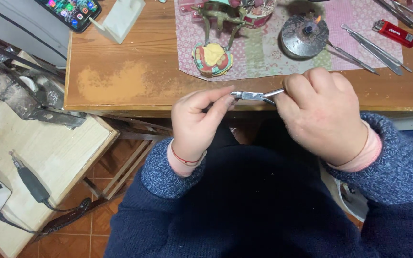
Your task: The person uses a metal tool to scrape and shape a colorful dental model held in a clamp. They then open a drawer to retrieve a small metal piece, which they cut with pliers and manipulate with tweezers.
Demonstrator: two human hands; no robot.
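My right hand [322, 112] grips a pair of small metal pliers [254, 95] by the handles, jaws pointing left. My left hand [198, 119] pinches at the jaw tips with thumb and fingers; whatever sits between them is too small to see. Both hands hover over the front edge of the wooden table [135, 71], above my dark blue lap. A dental model with yellow and red wax [212, 59] rests on the table just beyond my left hand, mounted on a metal articulator [221, 16].
A patterned cloth [264, 50] carries a small lit spirit burner [304, 33], several metal hand instruments [374, 45] and a red lighter [394, 32]. A phone [72, 10] and white block [120, 19] lie far left. A lower side bench [48, 148] holds a handpiece [29, 181].
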